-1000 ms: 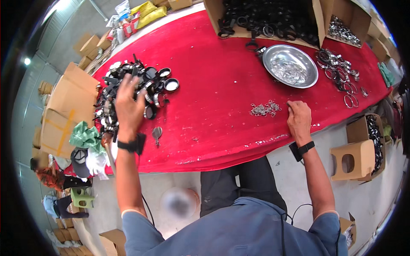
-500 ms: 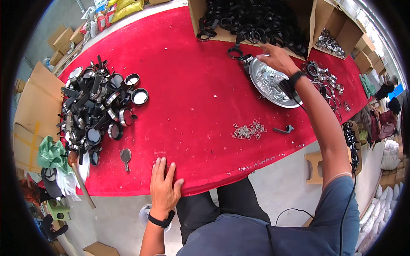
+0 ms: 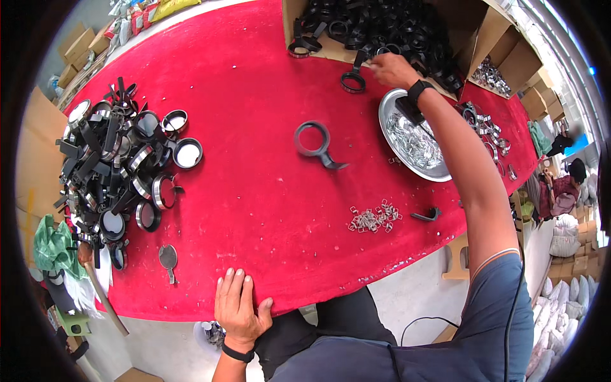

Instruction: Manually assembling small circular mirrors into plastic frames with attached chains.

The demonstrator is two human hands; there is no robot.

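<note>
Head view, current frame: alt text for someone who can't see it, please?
A person's right hand is beside an open box of black rings; the left hand rests on a red table near its edge. A loose ring is mid-table, between a heap of parts and a metal bowl.

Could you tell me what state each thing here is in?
Left hand: open, palm down on red cloth
Right hand: by large carton, grip unclear
Large carton: open, holding black parts
Small carton: open, holding silver pieces
Metal bowl: upright, holding thin strips
Black handled ring: separate, blurred
Silver clips: loosely heaped
</note>
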